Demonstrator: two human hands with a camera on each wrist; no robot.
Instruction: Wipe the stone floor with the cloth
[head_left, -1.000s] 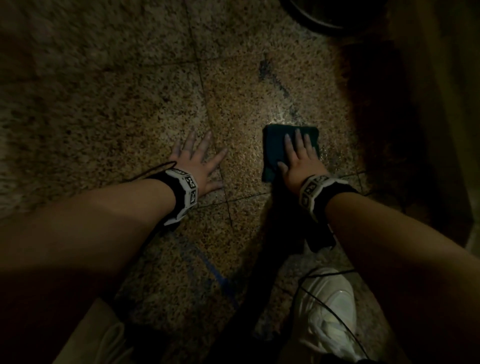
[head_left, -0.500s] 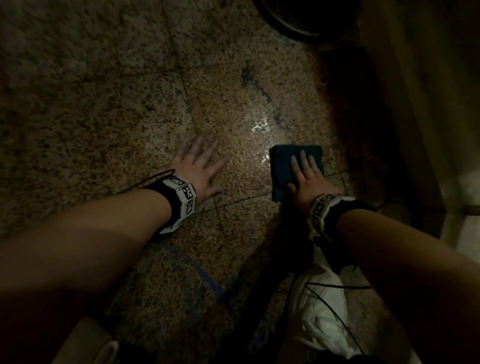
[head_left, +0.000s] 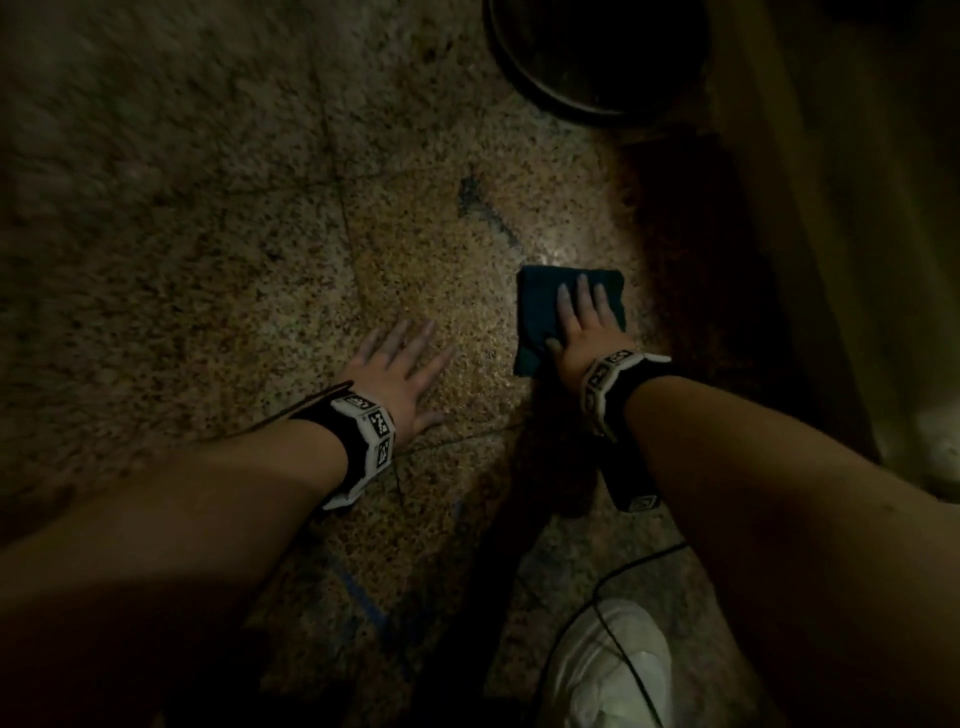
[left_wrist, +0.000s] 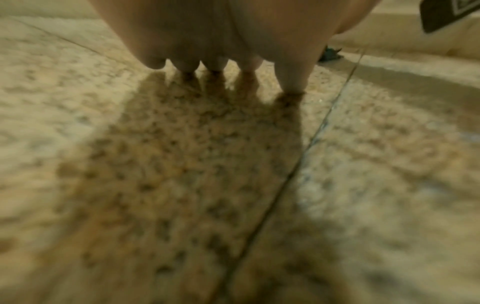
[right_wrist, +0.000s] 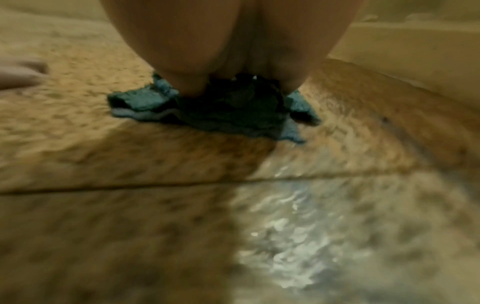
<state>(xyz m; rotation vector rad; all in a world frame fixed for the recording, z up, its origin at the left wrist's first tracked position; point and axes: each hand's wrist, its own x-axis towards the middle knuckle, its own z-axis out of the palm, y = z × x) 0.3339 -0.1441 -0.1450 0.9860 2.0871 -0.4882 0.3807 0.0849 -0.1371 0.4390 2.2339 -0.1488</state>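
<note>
Our right hand (head_left: 582, 332) presses flat on the cloth (head_left: 540, 306).
Wet stone floor (head_left: 558, 257) lies just ahead; our left hand (head_left: 397, 371) rests empty beside, fingers spread.

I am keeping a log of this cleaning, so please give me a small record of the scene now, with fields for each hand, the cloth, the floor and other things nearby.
left hand: flat on the floor, fingers spread, holds nothing
right hand: presses the cloth with straight fingers
cloth: dark green, folded, flat on the floor
floor: speckled stone tiles, wet shine beside the cloth
dark mark: on the tile beyond the cloth
round dark container: stands further away
white shoe: near the right arm
</note>
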